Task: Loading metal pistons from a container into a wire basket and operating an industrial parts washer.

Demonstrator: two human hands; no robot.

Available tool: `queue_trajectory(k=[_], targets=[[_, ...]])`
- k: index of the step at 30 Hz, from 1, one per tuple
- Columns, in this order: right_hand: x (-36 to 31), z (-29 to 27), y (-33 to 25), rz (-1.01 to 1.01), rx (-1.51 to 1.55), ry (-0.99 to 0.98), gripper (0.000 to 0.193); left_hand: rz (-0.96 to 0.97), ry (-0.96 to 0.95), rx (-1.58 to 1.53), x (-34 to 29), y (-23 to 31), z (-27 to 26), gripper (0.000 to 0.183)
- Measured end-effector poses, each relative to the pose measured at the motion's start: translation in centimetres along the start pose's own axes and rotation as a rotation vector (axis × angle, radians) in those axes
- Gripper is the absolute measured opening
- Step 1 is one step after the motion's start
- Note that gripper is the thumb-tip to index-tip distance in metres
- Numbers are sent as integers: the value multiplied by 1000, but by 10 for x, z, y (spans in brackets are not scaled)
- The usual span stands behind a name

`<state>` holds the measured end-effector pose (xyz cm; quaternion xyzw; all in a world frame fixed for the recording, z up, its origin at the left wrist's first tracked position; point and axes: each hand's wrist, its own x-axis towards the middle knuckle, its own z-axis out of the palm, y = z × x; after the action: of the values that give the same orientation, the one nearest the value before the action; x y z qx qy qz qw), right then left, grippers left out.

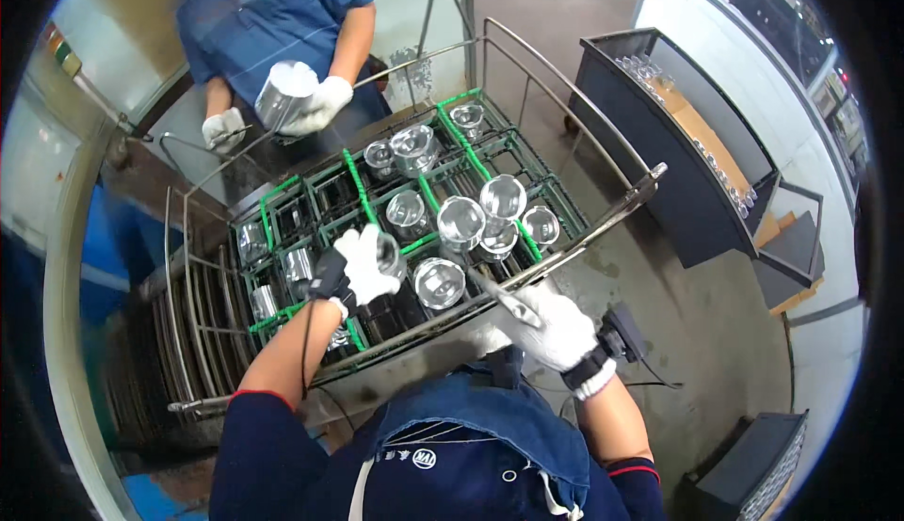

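Note:
My left hand point(363, 269), in a white glove, has its fingers around a clear glass vessel point(387, 256) in the wire rack point(329, 231). My right hand point(551, 331), also gloved, grips a slim grey metal tool point(507, 301); its tip points toward the rack and its exact kind is unclear. Close to the tip are a round glass vessel point(439, 284) and another point(461, 224). More glass vessels stand in the middle and right cells, among them one point(503, 198) at the right. Shinier vessels point(298, 265) sit in the left cells.
Across the rack a person in a blue shirt point(273, 13) holds a shiny cylindrical vessel point(286, 95) in gloved hands. Metal rails point(556, 74) surround the rack. A dark bin point(673, 144) with small glass pieces stands at right, and another dark bin point(753, 464) lower right.

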<state>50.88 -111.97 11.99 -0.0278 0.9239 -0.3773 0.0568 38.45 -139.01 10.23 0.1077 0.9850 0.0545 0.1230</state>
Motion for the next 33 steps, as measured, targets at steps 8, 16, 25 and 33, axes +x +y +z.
queue_trajectory(k=[8,16,25,33], targets=[[32,4,-35,-15,-178,-264,26,38,46,-125,4,-39,16,98],[23,-51,10,243,-440,63,25,-90,272,-341,-112,-55,-16,62],[59,41,-83,-134,-292,-220,32,47,576,-230,-176,-50,29,30],[68,-12,-56,161,-472,-43,27,98,653,-74,-210,-47,44,62]])
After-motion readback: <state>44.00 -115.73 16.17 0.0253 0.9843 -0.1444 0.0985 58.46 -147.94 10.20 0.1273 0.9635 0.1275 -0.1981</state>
